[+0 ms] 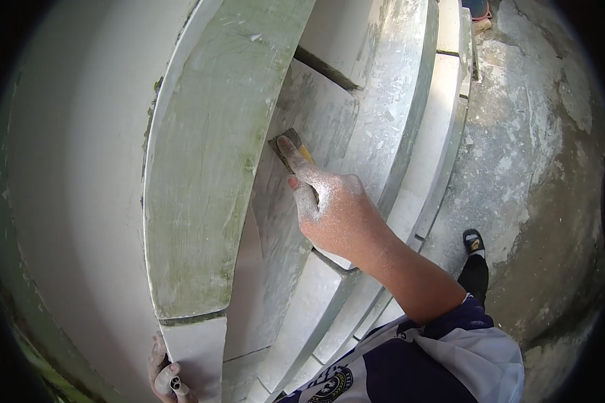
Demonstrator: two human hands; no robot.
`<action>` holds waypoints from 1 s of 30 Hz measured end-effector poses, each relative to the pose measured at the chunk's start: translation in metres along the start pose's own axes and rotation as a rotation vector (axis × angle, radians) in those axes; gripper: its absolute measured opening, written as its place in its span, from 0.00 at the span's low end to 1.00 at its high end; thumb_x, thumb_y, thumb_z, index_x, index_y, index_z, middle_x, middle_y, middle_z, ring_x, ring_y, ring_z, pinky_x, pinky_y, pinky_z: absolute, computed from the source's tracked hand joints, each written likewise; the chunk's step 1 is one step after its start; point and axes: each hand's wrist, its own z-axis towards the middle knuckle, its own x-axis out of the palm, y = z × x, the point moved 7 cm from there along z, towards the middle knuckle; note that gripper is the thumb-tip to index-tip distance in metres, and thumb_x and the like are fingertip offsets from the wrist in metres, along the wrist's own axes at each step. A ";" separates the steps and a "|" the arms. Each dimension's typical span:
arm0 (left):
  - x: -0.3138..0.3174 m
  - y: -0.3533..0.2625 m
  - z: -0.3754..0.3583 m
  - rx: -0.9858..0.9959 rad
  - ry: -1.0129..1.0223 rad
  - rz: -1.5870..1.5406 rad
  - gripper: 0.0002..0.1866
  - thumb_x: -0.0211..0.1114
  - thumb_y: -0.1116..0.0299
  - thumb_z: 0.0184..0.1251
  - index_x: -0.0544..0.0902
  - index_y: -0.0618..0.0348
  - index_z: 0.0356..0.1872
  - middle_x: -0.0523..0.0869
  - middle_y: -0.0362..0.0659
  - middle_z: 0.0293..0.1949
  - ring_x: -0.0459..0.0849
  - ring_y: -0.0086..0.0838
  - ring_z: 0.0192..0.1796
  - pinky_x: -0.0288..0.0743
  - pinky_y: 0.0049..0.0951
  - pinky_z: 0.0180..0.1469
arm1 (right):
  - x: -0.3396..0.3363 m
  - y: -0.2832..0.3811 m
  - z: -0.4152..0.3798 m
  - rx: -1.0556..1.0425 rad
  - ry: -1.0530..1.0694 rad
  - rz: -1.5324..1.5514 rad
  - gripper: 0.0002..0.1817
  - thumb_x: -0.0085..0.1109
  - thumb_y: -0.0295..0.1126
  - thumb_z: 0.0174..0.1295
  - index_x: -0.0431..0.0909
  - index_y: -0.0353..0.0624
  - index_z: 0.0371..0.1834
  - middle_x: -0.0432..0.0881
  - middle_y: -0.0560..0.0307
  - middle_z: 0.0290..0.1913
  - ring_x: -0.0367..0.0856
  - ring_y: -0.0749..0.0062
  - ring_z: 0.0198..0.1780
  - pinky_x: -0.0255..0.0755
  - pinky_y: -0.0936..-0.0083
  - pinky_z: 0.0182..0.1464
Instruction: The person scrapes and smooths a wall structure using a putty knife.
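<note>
My right hand point(339, 201), coated in white dust, reaches into a recess between pale panels. Its fingers press a small dark grey sanding block point(284, 144) with a yellow side against the grey, scuffed inner surface point(316, 101). Beside it rises a long curved ledge point(202, 154) with a greenish, scratched face and a white edge. At the bottom left, my left hand point(168, 376) curls its dusty fingers round the edge of a white end panel point(198, 352). A dark ring-like band shows on one of those fingers.
More stepped white ledges point(427, 141) run along the right of the recess. Beyond them lies a rough, stained concrete floor point(511, 134), with my shoe point(474, 242) on it. A smooth pale wall point(87, 188) curves along the left. Part of a dark blue container point(478, 8) shows at the top right.
</note>
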 end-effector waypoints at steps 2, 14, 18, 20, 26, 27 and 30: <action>0.001 -0.003 0.002 0.023 -0.012 -0.014 0.21 0.49 0.58 0.82 0.81 0.67 0.54 0.78 0.66 0.63 0.77 0.60 0.67 0.69 0.56 0.69 | -0.020 0.016 0.026 0.024 -0.018 -0.067 0.26 0.54 0.30 0.65 0.75 0.37 0.67 0.86 0.38 0.30 0.89 0.43 0.35 0.84 0.55 0.43; 0.005 0.004 -0.001 -0.026 -0.025 -0.044 0.19 0.45 0.53 0.85 0.77 0.47 0.64 0.73 0.65 0.68 0.76 0.52 0.65 0.69 0.49 0.66 | -0.012 0.011 0.011 -0.010 -0.016 -0.027 0.23 0.52 0.29 0.66 0.77 0.35 0.64 0.85 0.36 0.29 0.89 0.48 0.35 0.85 0.58 0.45; 0.001 0.007 -0.007 -0.059 -0.020 -0.002 0.19 0.45 0.53 0.85 0.76 0.48 0.64 0.74 0.63 0.67 0.76 0.52 0.65 0.69 0.49 0.66 | -0.042 0.025 0.064 -0.083 -0.260 -0.102 0.25 0.53 0.31 0.68 0.75 0.42 0.69 0.85 0.36 0.30 0.89 0.49 0.33 0.85 0.59 0.41; 0.004 0.003 0.001 -0.041 0.009 -0.044 0.20 0.46 0.52 0.84 0.76 0.49 0.63 0.74 0.62 0.67 0.76 0.50 0.65 0.69 0.49 0.65 | -0.040 0.018 0.066 -0.092 -0.276 -0.107 0.27 0.54 0.31 0.68 0.73 0.45 0.72 0.84 0.36 0.29 0.88 0.50 0.32 0.84 0.60 0.39; 0.001 -0.006 0.003 0.041 -0.013 0.106 0.20 0.48 0.59 0.83 0.80 0.66 0.54 0.80 0.66 0.60 0.79 0.59 0.64 0.71 0.54 0.67 | 0.007 -0.012 -0.015 -0.091 -0.019 -0.037 0.19 0.57 0.28 0.68 0.79 0.38 0.61 0.82 0.43 0.24 0.86 0.57 0.25 0.79 0.64 0.30; -0.001 -0.005 0.001 0.022 -0.014 0.094 0.20 0.48 0.59 0.83 0.80 0.66 0.55 0.80 0.66 0.60 0.79 0.59 0.64 0.71 0.54 0.67 | 0.008 -0.001 -0.017 -0.178 -0.064 -0.051 0.16 0.58 0.27 0.68 0.81 0.34 0.56 0.82 0.46 0.23 0.86 0.61 0.23 0.78 0.66 0.27; 0.000 -0.003 -0.002 0.008 -0.032 0.066 0.20 0.48 0.59 0.83 0.81 0.66 0.55 0.80 0.66 0.61 0.79 0.58 0.64 0.72 0.54 0.66 | -0.002 0.008 0.008 -0.119 -0.065 0.009 0.16 0.59 0.28 0.68 0.81 0.34 0.57 0.81 0.45 0.22 0.85 0.61 0.23 0.77 0.65 0.26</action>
